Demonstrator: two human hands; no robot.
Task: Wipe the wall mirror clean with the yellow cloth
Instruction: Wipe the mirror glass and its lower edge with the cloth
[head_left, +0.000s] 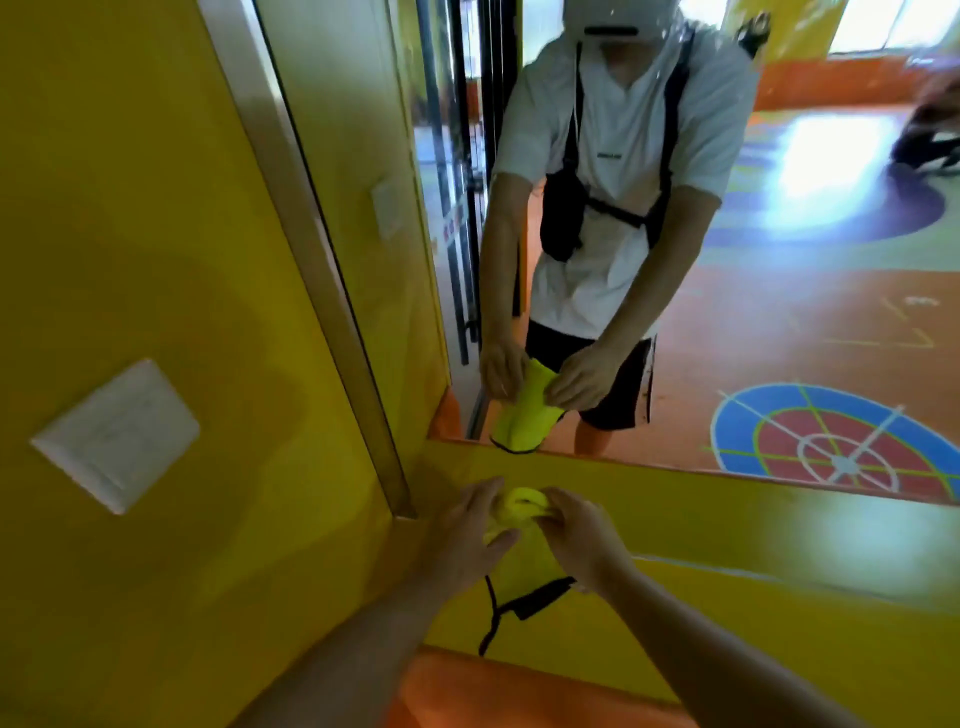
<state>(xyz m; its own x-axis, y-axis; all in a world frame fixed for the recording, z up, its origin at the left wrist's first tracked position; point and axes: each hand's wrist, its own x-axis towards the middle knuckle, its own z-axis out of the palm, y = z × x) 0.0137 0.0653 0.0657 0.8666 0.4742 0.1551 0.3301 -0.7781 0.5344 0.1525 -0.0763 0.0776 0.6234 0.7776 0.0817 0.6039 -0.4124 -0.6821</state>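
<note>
Although the yellow cloth is in hand, it hangs short of the glass, so the wiping of the wall mirror does not appear to have started. The step in hand looks like bunching the cloth into a pad. No wiped patch shows on the glass. A few pale specks near its top edge may be dirt or glare; which, cannot be told. The whole pane seems left to do.

Farthest left, a white switch plate sits on the yellow wall, well apart from the work. Next comes the metal frame strip, running down the mirror's left edge to its lower-left corner. Just below and right of that corner the left hand holds the cloth, its grip closed with fingers over the top fold and thumb beneath. The cloth is gathered between the two hands, its lower part drooping, and a black strap dangles from it. The right hand pinches the cloth's other side, its grip narrow on the fabric.

Both hands are below the mirror's bottom edge, in front of the yellow band of wall under it. Upward and to the right the glass runs wide, which should give long strokes room. To the left the frame strip and adjoining wall close things in, so that corner will likely want short, careful passes.
</note>
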